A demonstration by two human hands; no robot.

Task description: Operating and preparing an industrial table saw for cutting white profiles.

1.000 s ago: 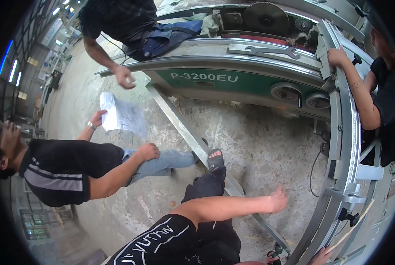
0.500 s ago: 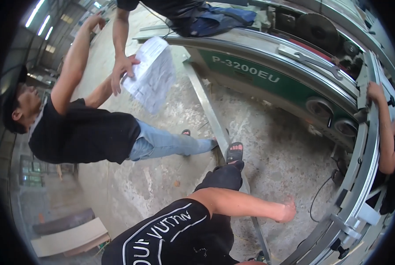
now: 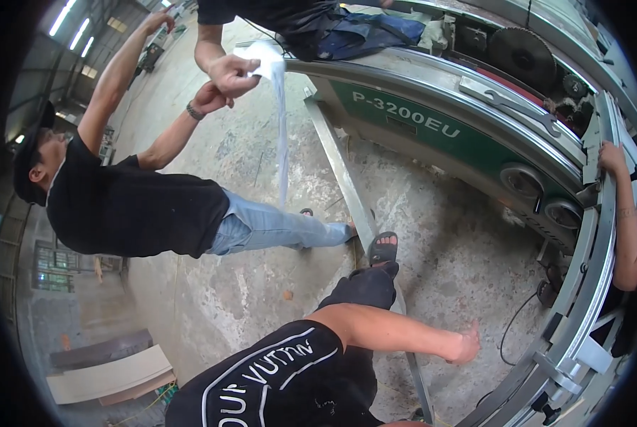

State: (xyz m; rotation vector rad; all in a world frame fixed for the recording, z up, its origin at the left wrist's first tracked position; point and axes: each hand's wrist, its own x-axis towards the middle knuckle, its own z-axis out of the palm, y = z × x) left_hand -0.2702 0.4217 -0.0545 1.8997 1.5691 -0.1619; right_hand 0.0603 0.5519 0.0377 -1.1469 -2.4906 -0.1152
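Note:
Neither my left hand nor my right hand can be made out. A thin strip of skin at the lower edge is too small to assign. Top left, a co-worker's hand (image 3: 233,75) pinches a sheet of paper (image 3: 263,57), now nearly edge-on. Another person's hand with a wristband (image 3: 208,98) is right beside it. In the lower middle, a person in a printed black shirt (image 3: 276,377) stretches an arm out, the hand (image 3: 464,345) in the air over the floor. At the right edge, another person's hand (image 3: 610,156) rests on the machine's rail.
A long green-and-grey machine (image 3: 432,153) fills the upper right, with a circular blade (image 3: 521,57) and a wrench (image 3: 521,110) on top. A metal bar (image 3: 340,171) crosses the floor, beside a sandalled foot (image 3: 383,249). Boards (image 3: 112,377) lie lower left. A black cable (image 3: 503,341) curves below the machine.
The paper has turned from facing upward to nearly edge-on and moved up, gripped at its top. The wristband hand has come up beside it. The view has shifted slightly.

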